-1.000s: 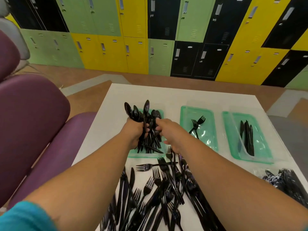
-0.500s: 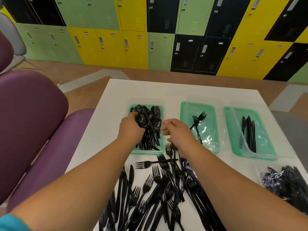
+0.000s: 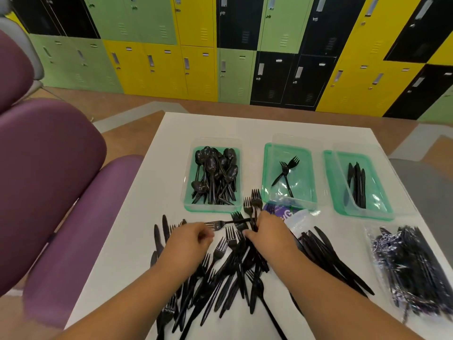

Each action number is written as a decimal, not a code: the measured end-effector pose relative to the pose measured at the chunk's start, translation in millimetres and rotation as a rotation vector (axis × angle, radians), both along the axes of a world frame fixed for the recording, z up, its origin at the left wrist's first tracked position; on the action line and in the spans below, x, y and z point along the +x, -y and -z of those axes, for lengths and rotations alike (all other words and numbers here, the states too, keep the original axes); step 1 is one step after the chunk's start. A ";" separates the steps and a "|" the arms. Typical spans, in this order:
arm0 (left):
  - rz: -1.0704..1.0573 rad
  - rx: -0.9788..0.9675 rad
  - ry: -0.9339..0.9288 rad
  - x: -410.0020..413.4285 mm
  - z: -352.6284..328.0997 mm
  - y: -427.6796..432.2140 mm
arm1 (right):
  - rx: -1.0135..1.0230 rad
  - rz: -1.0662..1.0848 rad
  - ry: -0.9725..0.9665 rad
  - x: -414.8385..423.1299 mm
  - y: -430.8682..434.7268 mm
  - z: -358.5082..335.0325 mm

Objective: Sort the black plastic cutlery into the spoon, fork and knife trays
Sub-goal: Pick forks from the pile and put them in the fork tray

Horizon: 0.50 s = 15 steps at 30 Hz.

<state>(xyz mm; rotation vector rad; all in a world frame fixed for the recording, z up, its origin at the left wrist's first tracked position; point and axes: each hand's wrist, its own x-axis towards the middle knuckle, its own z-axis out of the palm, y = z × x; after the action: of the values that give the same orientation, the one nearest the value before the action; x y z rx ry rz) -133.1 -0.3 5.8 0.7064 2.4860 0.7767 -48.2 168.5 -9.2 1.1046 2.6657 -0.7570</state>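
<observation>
Three green trays stand in a row on the white table (image 3: 169, 153). The left tray (image 3: 211, 209) is heaped with spoons (image 3: 215, 173), the middle tray (image 3: 304, 173) has two forks (image 3: 285, 173), and the right tray (image 3: 331, 182) has a few knives (image 3: 358, 185). A loose pile of black forks and knives (image 3: 232, 278) lies in front of them. My left hand (image 3: 188, 244) hovers over the pile's left side, fingers loosely curled, with nothing seen in it. My right hand (image 3: 268, 231) is on the pile's far end, fingers curled over the handles of forks (image 3: 252, 204) that point toward the trays.
A clear bag of more black cutlery (image 3: 411, 271) lies at the table's right edge. Torn purple-and-clear packaging (image 3: 284, 212) sits just beyond my right hand. Purple padded seats (image 3: 54, 182) stand close on the left, a grey seat (image 3: 421, 182) on the right, and lockers line the far wall.
My left hand put its bunch of spoons down in the left tray and came back to the pile. My right hand drew back from the trays onto the forks.
</observation>
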 end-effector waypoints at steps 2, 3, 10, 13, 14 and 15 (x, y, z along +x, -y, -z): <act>0.026 -0.141 0.012 9.2 5.5 7.0 | -0.040 0.060 -0.009 3.2 4.0 0.3; 0.032 -0.191 0.011 13.5 7.6 8.9 | -0.069 0.091 -0.027 3.9 5.4 -0.5; 0.057 -0.343 -0.023 28.0 13.9 6.2 | -0.116 0.124 -0.036 10.2 2.0 -7.0; 0.026 -0.314 0.020 28.8 17.8 4.1 | -0.073 0.086 -0.029 11.7 7.6 -6.3; 0.018 -0.299 0.025 28.5 19.2 3.3 | -0.055 0.062 -0.023 12.2 10.8 -5.6; 0.008 -0.286 0.026 28.2 20.1 2.8 | -0.036 0.041 -0.006 12.6 13.8 -3.4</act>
<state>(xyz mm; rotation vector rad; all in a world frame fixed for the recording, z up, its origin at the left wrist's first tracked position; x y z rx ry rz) -105.0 -3.0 -14.3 0.5974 2.4990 0.4113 -35.6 154.6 -5.8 1.1529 2.6316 -0.8128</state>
